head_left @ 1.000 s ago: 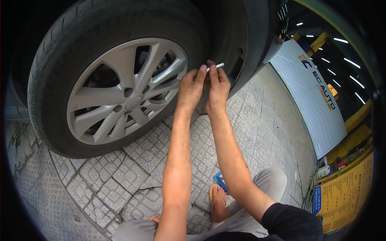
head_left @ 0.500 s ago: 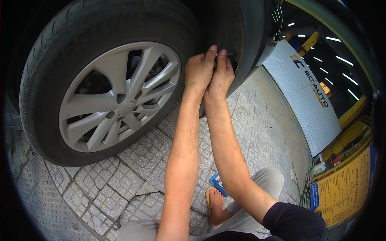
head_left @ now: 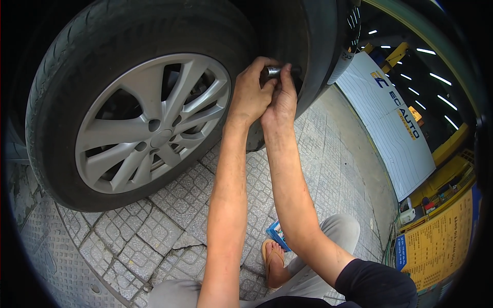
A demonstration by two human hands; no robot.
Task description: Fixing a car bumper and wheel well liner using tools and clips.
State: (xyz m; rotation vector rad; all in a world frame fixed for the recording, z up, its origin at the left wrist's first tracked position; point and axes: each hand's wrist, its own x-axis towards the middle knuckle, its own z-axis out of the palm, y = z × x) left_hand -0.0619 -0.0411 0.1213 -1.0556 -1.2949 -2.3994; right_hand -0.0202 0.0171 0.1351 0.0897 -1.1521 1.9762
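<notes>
My left hand point(head_left: 253, 88) and my right hand point(head_left: 281, 96) are close together in the wheel arch point(head_left: 282, 31), right of the tyre point(head_left: 56, 102) with its silver alloy rim point(head_left: 161, 137). Both have fingers closed on a short shiny metal cylinder point(head_left: 273, 72), which lies crosswise near the dark arch lining. My left fingers curl over its left end and my right thumb stands up beside it; the other right fingertips are hidden. Whether the cylinder touches the lining, I cannot tell.
A blue case point(head_left: 278, 237) lies on the paving point(head_left: 179, 200) by my sandalled right foot point(head_left: 274, 262). To the right stand a white banner point(head_left: 385, 133), a yellow and blue board point(head_left: 431, 246), yellow frames with clutter, and a dark interior with strip lights.
Both hands moved up and slightly right into the arch with the cylinder. In the last half second, my left fingers shifted down and left, uncovering more of it. The view swung slightly.
</notes>
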